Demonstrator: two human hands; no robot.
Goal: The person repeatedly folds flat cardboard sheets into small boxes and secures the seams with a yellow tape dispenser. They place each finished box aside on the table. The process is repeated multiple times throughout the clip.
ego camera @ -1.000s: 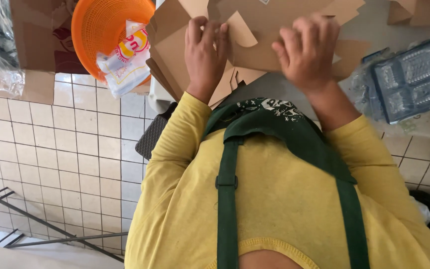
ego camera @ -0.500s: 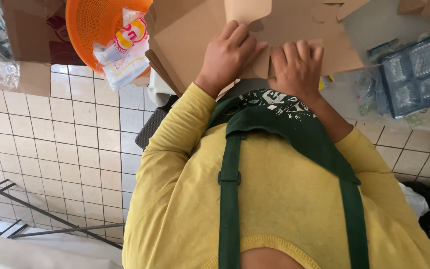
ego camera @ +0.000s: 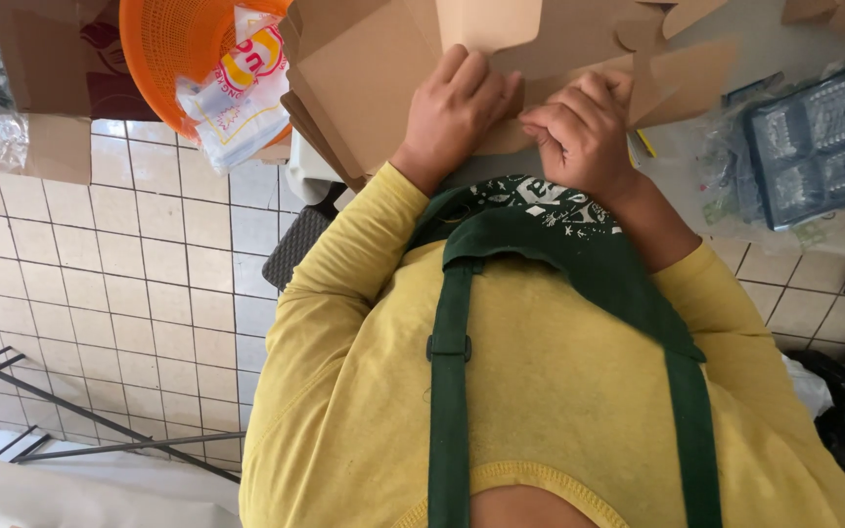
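Note:
A stack of flat brown cardboard box blanks [ego camera: 364, 78] lies on the work surface in front of me. My left hand [ego camera: 457, 108] presses down on the top blank with its fingers together along a fold. My right hand [ego camera: 584, 132] is right beside it, fingers curled and pinching a cardboard flap [ego camera: 677, 73] at the blank's edge. The two hands almost touch. My yellow sleeves and green apron [ego camera: 540, 244] fill the lower part of the view.
An orange plastic basket [ego camera: 163, 44] holding a clear printed bag [ego camera: 237, 88] sits at the upper left, beside a brown carton [ego camera: 46, 88]. A blue compartment tray in clear wrap [ego camera: 819, 137] lies at the right. The white tiled floor [ego camera: 100, 284] and a black mat [ego camera: 295, 244] are below.
My hands have drawn together over the cardboard. The right hand moved left and went from spread flat to curled on a flap; the left hand shifted right along the fold.

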